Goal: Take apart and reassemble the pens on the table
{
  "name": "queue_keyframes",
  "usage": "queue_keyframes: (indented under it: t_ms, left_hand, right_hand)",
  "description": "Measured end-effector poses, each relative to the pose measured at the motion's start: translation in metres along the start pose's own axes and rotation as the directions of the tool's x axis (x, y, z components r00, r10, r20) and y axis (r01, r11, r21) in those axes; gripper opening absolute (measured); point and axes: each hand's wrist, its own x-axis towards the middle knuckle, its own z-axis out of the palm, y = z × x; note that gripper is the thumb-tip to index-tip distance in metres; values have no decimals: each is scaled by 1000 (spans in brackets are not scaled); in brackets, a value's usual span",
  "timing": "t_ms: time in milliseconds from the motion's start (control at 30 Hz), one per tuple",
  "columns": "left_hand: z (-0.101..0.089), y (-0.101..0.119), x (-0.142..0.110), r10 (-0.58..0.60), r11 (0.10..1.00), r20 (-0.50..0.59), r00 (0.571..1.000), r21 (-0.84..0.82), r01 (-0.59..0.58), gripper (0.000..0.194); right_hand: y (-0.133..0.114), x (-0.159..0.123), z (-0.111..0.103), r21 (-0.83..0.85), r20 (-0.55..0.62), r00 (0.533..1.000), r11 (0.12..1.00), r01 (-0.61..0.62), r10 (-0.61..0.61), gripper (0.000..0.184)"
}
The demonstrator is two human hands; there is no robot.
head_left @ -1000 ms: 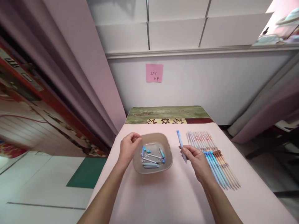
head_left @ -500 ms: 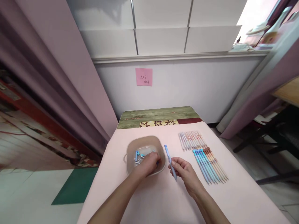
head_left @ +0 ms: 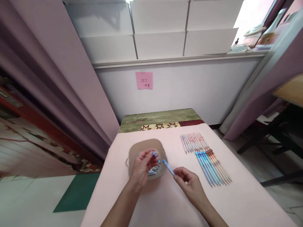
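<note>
Above the square beige plastic bin (head_left: 135,148), left hand (head_left: 142,166) pinches a small blue plastic part (head_left: 154,154); right of the bin, right hand (head_left: 190,183) grips a slim light-blue plastic pen (head_left: 169,167), probably light, stiff; hold mid-barrel.

pink note (head_left: 144,80) on pale wall (head_left: 187,85)

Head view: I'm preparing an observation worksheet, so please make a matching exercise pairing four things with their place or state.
1. Pink note
2. Left hand
3. Right hand
4. Brown-topped pens

A. Holding a pale blue pen
B. Beside the blue-topped pens
C. On the wall
D. Holding a small blue piece at the bin

Pairs: 1-C, 2-D, 3-A, 4-B
</note>
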Motion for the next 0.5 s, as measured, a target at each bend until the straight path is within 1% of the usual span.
queue_keyframes:
  t_ms: [67,167,367,500]
  left_hand:
    - [5,1,-9,-44,994,-7,999,-102,43,35]
    - [8,-1,-16,-49,992,-6,999,-117,48,32]
    - [9,-3,-21,34,999,-40,999,1,-34,35]
    - [12,-2,-28,41,996,-33,999,76,-39,36]
  right_hand:
    - [-1,-3,3,-41,4,1000,999,28,-28,20]
    - [-4,-6,6,-50,-1,999,998,34,-34,21]
    - [-5,-9,9,-15,6,1000,1000,27,-27,21]
    - [-5,-11,12,-5,9,1000,1000,23,-23,22]
